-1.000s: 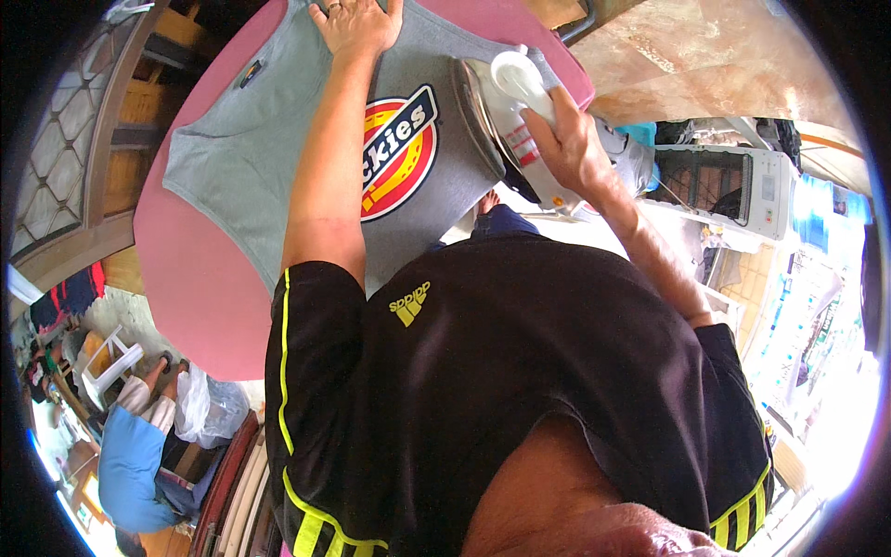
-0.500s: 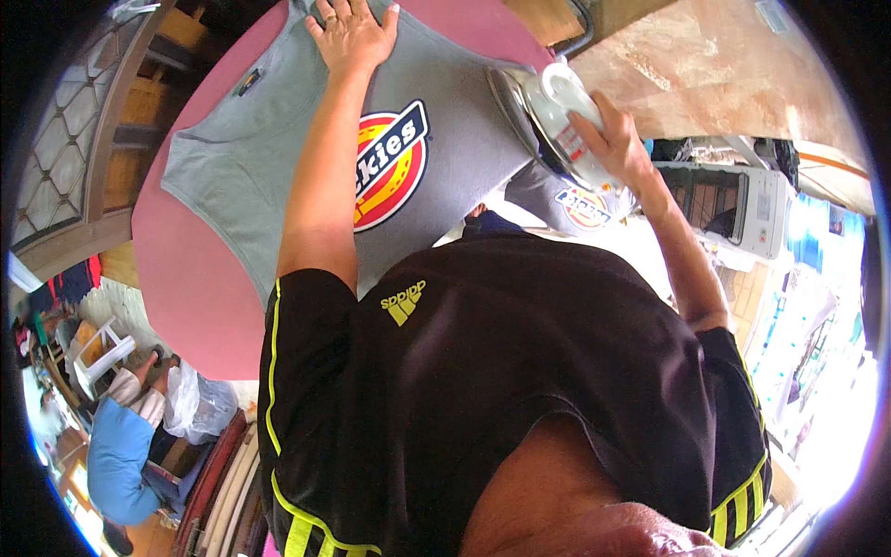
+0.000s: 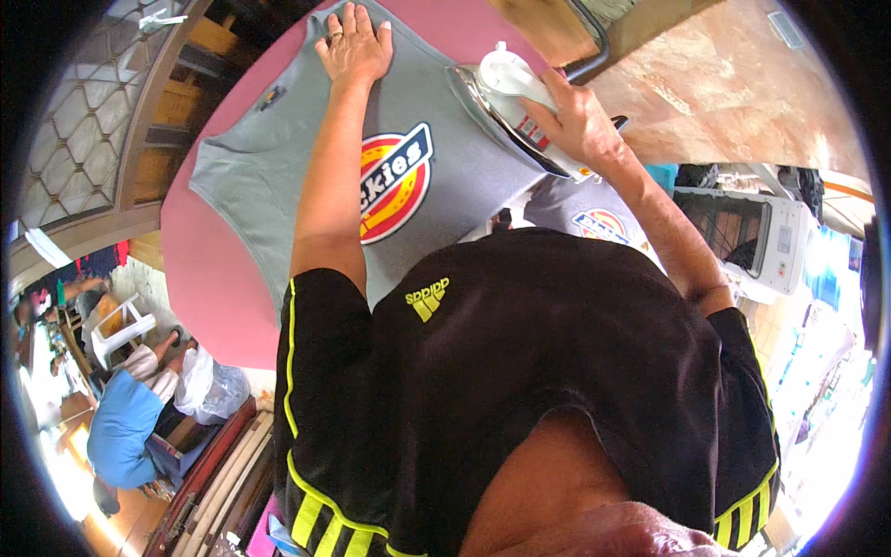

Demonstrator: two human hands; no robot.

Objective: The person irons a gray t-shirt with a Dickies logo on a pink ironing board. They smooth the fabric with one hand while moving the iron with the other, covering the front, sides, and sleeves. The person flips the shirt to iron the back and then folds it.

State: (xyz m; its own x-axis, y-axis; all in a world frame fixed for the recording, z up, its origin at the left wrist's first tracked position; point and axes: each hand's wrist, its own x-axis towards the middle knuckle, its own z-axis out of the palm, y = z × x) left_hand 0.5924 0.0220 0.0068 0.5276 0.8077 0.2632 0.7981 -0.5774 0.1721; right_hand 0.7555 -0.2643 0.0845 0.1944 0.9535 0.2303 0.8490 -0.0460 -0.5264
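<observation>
A grey sleeveless shirt (image 3: 427, 84) with a large red, yellow and blue printed emblem lies spread over a pink-covered ironing board (image 3: 218, 302). My left hand (image 3: 356, 48) rests flat on the far part of the shirt, fingers stretched out and a ring on one of them. My right hand (image 3: 583, 119) is wrapped round the handle of a white steam iron (image 3: 506, 79). The iron's metal plate meets the shirt to the right of the emblem. My left forearm hides part of that emblem.
Below the iron hangs grey cloth with a similar emblem (image 3: 599, 223). A white appliance (image 3: 780, 243) stands at the right, near a marbled brown surface (image 3: 705, 84). At the lower left a person in blue (image 3: 125, 427) bends beside a white stool (image 3: 125, 330) and a plastic bag (image 3: 212, 385).
The iron in my right hand has slid left across the shirt, nearer the emblem. My left hand keeps its flat place on the cloth. The whole view has shifted slightly.
</observation>
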